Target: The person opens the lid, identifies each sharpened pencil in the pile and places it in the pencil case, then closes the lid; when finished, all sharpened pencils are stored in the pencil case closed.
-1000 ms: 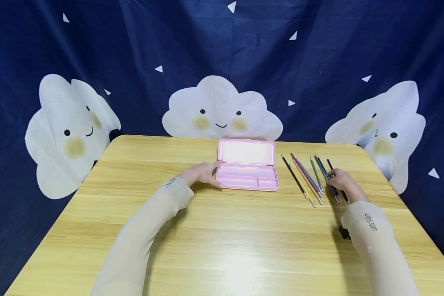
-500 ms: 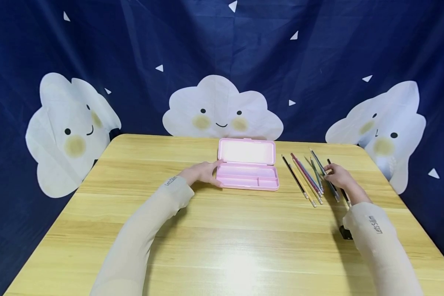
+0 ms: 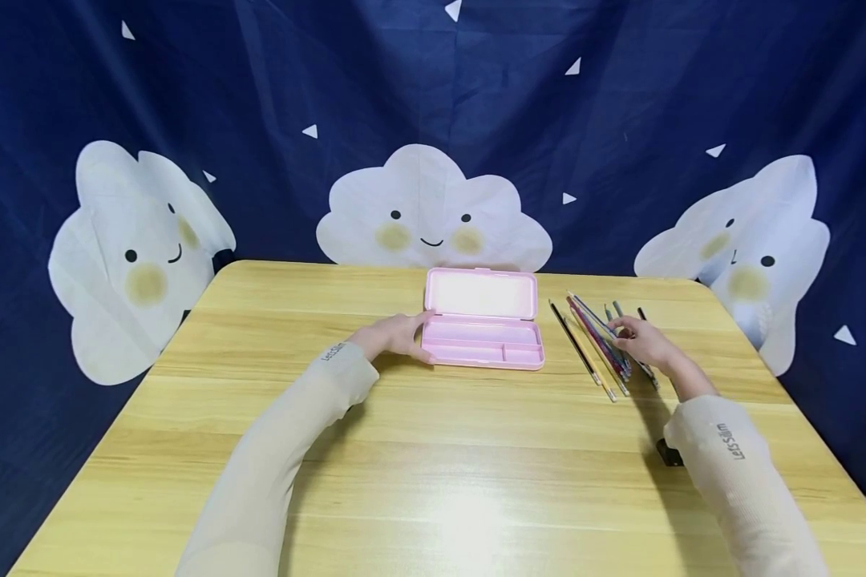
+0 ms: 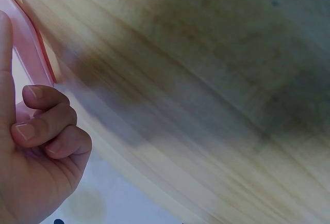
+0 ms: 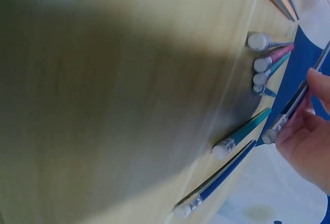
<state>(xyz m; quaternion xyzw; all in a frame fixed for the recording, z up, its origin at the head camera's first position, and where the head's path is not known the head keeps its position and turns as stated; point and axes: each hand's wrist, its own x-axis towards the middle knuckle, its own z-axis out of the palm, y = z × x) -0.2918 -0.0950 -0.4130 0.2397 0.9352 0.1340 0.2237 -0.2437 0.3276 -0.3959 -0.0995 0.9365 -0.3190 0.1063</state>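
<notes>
A pink pencil case (image 3: pixel 482 357) lies open at the far middle of the table, its lid tilted back. My left hand (image 3: pixel 393 335) holds its left end between the thumb and a finger; the left wrist view shows the other fingers curled beside the pink edge (image 4: pixel 38 61). My right hand (image 3: pixel 648 343) pinches a blue pencil (image 5: pixel 297 100) near its white eraser end, and its tip points toward the far left. Under and beside that hand lie several more pencils, among them a red one (image 3: pixel 587 323), a yellow one (image 3: pixel 597 365) and a black one (image 3: pixel 570 334).
On the table (image 3: pixel 433 465), another dark pencil (image 3: pixel 641 313) lies right of the pencil group, partly hidden by the right hand. A dark blue curtain (image 3: pixel 433 72) with white clouds hangs right behind the table's far edge. The case's divided tray holds nothing.
My right hand has drawn the blue pencil out of the right-hand bunch and moved left, so the pencil now crosses over the red and green ones. The left hand and case stay put.
</notes>
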